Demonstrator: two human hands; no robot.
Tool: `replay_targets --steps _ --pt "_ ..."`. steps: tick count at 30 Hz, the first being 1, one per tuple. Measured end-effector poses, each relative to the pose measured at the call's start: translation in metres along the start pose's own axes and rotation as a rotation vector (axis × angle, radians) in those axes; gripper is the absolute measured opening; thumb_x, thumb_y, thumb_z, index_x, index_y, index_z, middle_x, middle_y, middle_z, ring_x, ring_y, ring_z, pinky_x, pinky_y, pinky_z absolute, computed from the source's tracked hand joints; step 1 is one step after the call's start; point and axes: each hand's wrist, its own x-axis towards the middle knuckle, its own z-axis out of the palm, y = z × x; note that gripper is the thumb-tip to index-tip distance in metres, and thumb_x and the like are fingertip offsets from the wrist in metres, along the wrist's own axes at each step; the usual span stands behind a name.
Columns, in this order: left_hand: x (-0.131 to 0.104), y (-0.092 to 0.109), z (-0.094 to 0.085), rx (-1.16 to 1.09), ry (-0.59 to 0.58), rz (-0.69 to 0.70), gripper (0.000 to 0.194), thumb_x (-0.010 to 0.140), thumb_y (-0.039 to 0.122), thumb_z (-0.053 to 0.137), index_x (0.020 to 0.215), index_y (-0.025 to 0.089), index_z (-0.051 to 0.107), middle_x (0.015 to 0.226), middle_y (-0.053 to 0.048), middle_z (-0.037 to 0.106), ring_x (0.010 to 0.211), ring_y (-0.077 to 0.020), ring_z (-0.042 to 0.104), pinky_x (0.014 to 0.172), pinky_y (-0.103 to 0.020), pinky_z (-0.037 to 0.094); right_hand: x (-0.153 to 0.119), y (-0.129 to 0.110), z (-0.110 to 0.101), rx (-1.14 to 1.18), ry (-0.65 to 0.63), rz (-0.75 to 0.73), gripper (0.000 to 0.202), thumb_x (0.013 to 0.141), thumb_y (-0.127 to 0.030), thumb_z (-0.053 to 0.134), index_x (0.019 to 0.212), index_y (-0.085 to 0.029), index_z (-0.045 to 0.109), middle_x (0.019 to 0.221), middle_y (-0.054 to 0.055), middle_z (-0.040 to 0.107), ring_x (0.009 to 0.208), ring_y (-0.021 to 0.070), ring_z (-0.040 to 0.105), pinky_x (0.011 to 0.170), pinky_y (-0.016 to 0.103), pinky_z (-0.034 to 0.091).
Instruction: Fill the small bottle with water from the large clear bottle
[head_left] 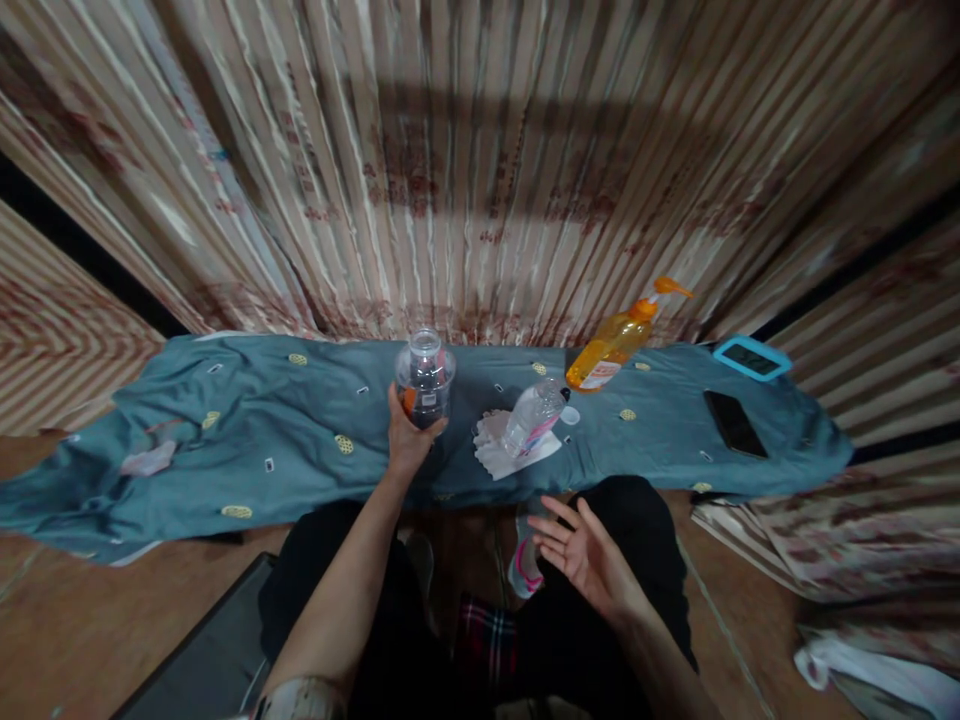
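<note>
My left hand [414, 436] is wrapped round a clear plastic jar [426, 372] with a narrower round mouth, upright on the cloth-covered table. Through its wall show a white label and an orange patch. My right hand [576, 548] hangs palm up above my right knee, fingers spread, holding nothing. Between the hands, a clear plastic bottle [534, 415] leans at a slant over a white scalloped paper or cloth [491, 450]. A small pale disc [571, 415] lies to the right of the bottle.
Behind stands an orange pump bottle [611, 345]. A black phone [735, 424] and a blue-framed device [752, 358] lie at the right. The table's blue-green cloth [300, 440] is wrinkled, with a pale scrap [148, 458] at left. A pleated curtain [480, 180] hangs close behind.
</note>
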Motion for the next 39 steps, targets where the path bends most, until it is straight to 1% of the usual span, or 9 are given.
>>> replay_targets --steps 4,6,9,13,18,20,25,29,39 --pt "0.0 -0.001 0.003 0.024 0.015 -0.003 0.113 0.054 0.025 0.083 0.145 0.015 0.015 0.145 -0.019 0.037 0.135 -0.0302 0.038 0.114 -0.043 0.03 0.002 -0.013 -0.013 -0.172 0.071 -0.133 0.11 0.056 -0.071 0.08 0.132 -0.008 0.031 0.117 0.023 0.051 0.091 0.0225 0.058 0.08 0.028 0.048" --pt "-0.005 -0.002 -0.001 0.01 0.062 0.033 0.117 0.051 0.025 0.085 0.145 0.015 0.015 0.15 -0.02 0.029 0.141 -0.0298 0.028 0.116 -0.042 0.025 0.007 -0.022 -0.024 -0.296 0.146 -0.268 0.104 0.057 -0.07 0.079 0.129 -0.009 0.036 0.115 0.021 0.052 0.092 0.024 0.058 0.082 0.032 0.048" --pt "-0.022 -0.001 -0.013 0.019 0.16 0.034 0.114 0.054 0.029 0.084 0.144 0.014 0.017 0.146 -0.02 0.033 0.138 -0.0314 0.031 0.115 -0.045 0.026 0.025 -0.041 -0.046 -0.502 0.3 -0.524 0.096 0.058 -0.068 0.079 0.125 -0.009 0.042 0.111 0.017 0.054 0.093 0.0253 0.057 0.088 0.038 0.046" --pt "-0.062 0.003 -0.026 -0.01 0.175 0.069 0.093 0.067 0.035 0.076 0.143 0.02 0.024 0.137 -0.016 0.045 0.128 -0.0288 0.045 0.107 -0.048 0.038 0.065 -0.074 -0.066 -0.793 0.487 -0.732 0.063 0.083 -0.045 0.071 0.129 -0.011 0.046 0.114 0.012 0.051 0.095 0.0227 0.054 0.094 0.044 0.042" --pt "-0.1 0.014 -0.005 0.017 -0.07 0.186 0.053 0.075 0.036 0.069 0.122 0.02 0.052 0.123 -0.012 0.056 0.119 -0.0266 0.053 0.104 -0.047 0.041 0.112 -0.106 -0.066 -1.143 0.58 -0.676 0.052 0.09 -0.025 0.069 0.133 -0.012 0.044 0.117 0.012 0.049 0.099 0.0228 0.053 0.094 0.045 0.043" --pt "-0.104 0.023 0.012 -0.004 -0.144 0.197 0.059 0.073 0.034 0.071 0.126 0.019 0.049 0.129 -0.012 0.054 0.123 -0.0272 0.05 0.107 -0.048 0.038 0.124 -0.112 -0.063 -1.247 0.585 -0.621 0.05 0.091 -0.026 0.068 0.133 -0.012 0.045 0.113 0.011 0.05 0.098 0.0224 0.053 0.093 0.043 0.045" --pt "-0.091 0.056 0.054 -0.09 -0.254 0.168 0.105 0.061 0.029 0.08 0.145 0.02 0.018 0.148 -0.017 0.034 0.138 -0.0299 0.033 0.114 -0.05 0.026 0.135 -0.118 -0.058 -1.434 0.617 -0.541 0.045 0.094 -0.031 0.065 0.13 -0.012 0.048 0.109 0.01 0.051 0.101 0.0233 0.053 0.092 0.043 0.046" --pt "-0.074 0.072 0.078 -0.123 -0.316 0.154 0.117 0.054 0.03 0.084 0.147 0.018 0.012 0.151 -0.019 0.027 0.141 -0.0314 0.028 0.115 -0.05 0.023 0.137 -0.119 -0.057 -1.522 0.62 -0.545 0.041 0.095 -0.032 0.064 0.127 -0.012 0.05 0.109 0.01 0.052 0.101 0.0228 0.053 0.092 0.042 0.046" --pt "-0.071 0.067 0.093 -0.12 -0.293 0.122 0.116 0.055 0.024 0.083 0.146 0.017 0.013 0.144 -0.018 0.039 0.133 -0.0311 0.041 0.111 -0.047 0.032 0.143 -0.118 -0.06 -1.557 0.615 -0.571 0.036 0.096 -0.032 0.062 0.124 -0.012 0.052 0.106 0.009 0.053 0.095 0.0204 0.054 0.088 0.039 0.048"
